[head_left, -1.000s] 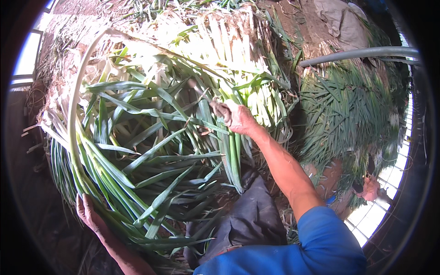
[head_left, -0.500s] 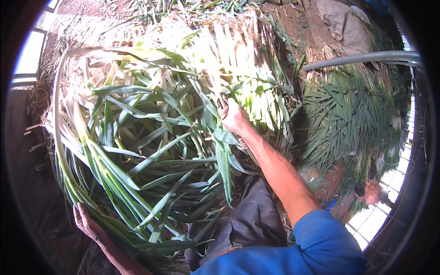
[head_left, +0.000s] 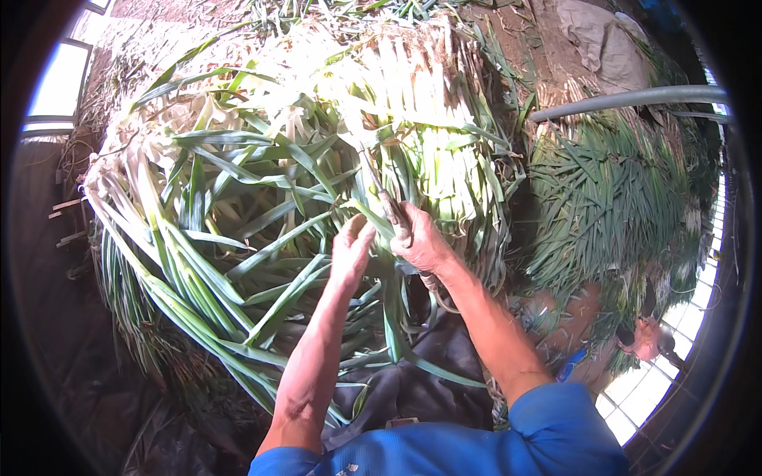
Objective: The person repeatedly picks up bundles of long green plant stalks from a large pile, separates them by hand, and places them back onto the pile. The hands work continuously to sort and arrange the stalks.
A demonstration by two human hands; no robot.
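Note:
My right hand [head_left: 421,240] is wrapped round a slim rod-like tool with a dark handle [head_left: 393,213]; it looks like an air blow gun. A hose [head_left: 432,284] trails from below that hand. Just left of it, my left hand [head_left: 352,247] has its fingers curled together at a green onion leaf [head_left: 373,220], which runs across between both hands; the grip is partly hidden. Under and around both hands lies a tangled heap of long green onions [head_left: 262,206], white ends toward the far left. Beyond my right hand lie onions side by side, with bright white stalks [head_left: 421,87].
More green onions [head_left: 603,198] are piled at the right, beneath a grey pipe [head_left: 635,101]. A pale sack [head_left: 599,40] lies at the far right. Dark cloth [head_left: 432,381] covers my lap. At lower right is a pinkish object [head_left: 644,337].
My left hand has moved from the lower left to the middle, beside my right hand. The long onion arching over the heap's left side is gone from there. My right hand has come slightly nearer.

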